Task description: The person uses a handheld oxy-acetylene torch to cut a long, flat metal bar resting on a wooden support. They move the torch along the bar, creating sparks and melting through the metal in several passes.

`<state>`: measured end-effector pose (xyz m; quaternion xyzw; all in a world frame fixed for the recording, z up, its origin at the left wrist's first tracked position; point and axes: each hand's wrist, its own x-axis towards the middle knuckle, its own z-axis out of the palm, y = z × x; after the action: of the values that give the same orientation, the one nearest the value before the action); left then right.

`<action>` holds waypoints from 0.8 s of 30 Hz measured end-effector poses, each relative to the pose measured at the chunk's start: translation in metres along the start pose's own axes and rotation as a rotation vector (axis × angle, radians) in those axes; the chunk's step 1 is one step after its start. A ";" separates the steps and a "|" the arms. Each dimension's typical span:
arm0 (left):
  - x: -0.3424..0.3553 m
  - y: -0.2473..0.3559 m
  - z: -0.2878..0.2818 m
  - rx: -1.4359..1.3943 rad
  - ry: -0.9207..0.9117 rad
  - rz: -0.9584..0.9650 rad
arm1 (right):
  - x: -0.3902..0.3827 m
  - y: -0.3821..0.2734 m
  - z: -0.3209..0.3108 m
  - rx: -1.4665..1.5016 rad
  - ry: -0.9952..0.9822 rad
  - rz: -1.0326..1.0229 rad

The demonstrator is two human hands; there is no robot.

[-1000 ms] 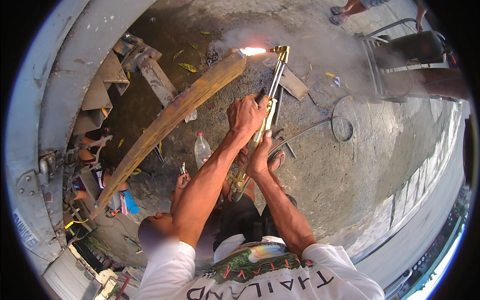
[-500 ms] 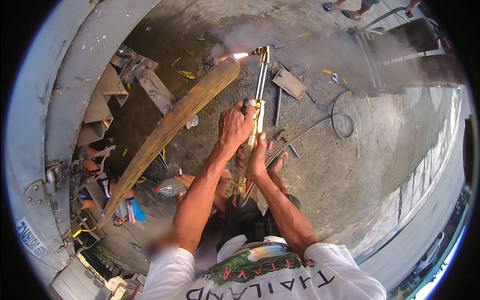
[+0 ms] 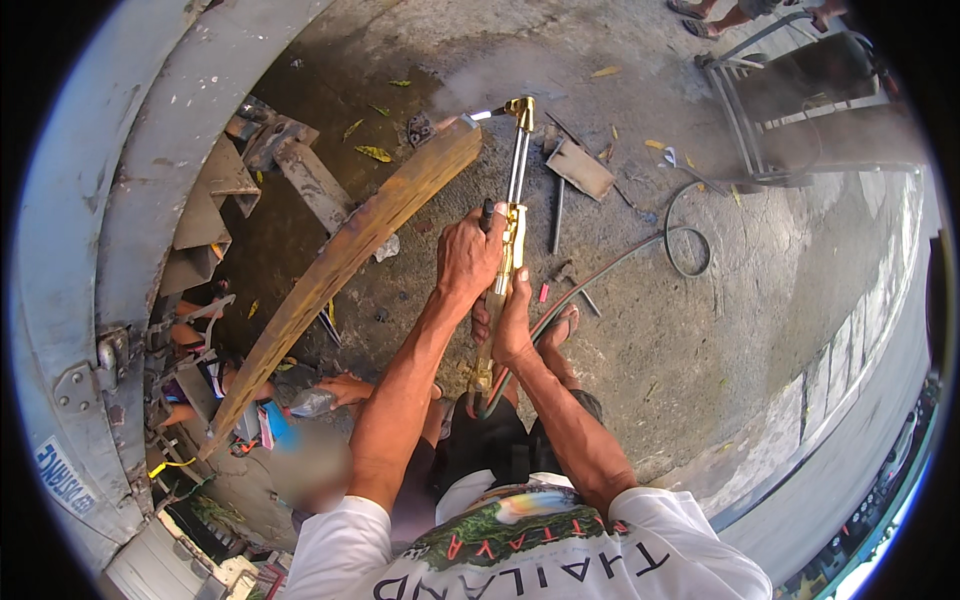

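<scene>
Both hands grip a brass cutting torch (image 3: 514,190). My left hand (image 3: 470,255) wraps the upper handle by the valves. My right hand (image 3: 515,320) holds the lower handle where the hoses join. The torch tip (image 3: 520,105) points left, with a small pale flame at the upper end of a long curved rusty steel bar (image 3: 340,260). Smoke rises above the tip. The bar slopes down to the lower left, where another person's hand (image 3: 350,388) reaches near a plastic bottle (image 3: 312,402).
Hoses (image 3: 640,250) run from the torch and loop across the concrete floor. Scrap metal pieces (image 3: 580,170) lie past the tip. A curved grey vehicle panel (image 3: 150,170) and brackets fill the left. A metal frame (image 3: 780,100) and someone's feet (image 3: 700,12) are at the top right.
The bright orange flame at the bar's end has shrunk to a small pale one, with smoke now rising. The torch and both hands have kept their grip; the view shifted slightly.
</scene>
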<state>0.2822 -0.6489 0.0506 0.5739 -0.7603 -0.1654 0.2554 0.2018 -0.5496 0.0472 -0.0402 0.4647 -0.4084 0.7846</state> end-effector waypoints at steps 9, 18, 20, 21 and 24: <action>0.005 0.017 -0.011 -0.262 -0.101 -0.402 | 0.001 0.001 -0.006 -0.012 0.008 0.031; -0.011 -0.002 0.015 0.029 -0.068 -0.073 | -0.005 0.001 -0.002 0.063 0.053 -0.006; -0.006 0.011 0.008 0.122 -0.043 0.061 | -0.006 -0.004 0.002 0.067 0.101 -0.051; -0.007 0.011 0.008 0.171 -0.055 0.088 | -0.007 -0.003 0.001 0.083 0.093 -0.027; -0.009 0.014 0.007 0.170 0.019 0.113 | -0.008 -0.003 -0.001 0.048 0.087 -0.064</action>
<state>0.2686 -0.6367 0.0510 0.5514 -0.8003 -0.0802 0.2217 0.1972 -0.5458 0.0542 -0.0184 0.4870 -0.4459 0.7508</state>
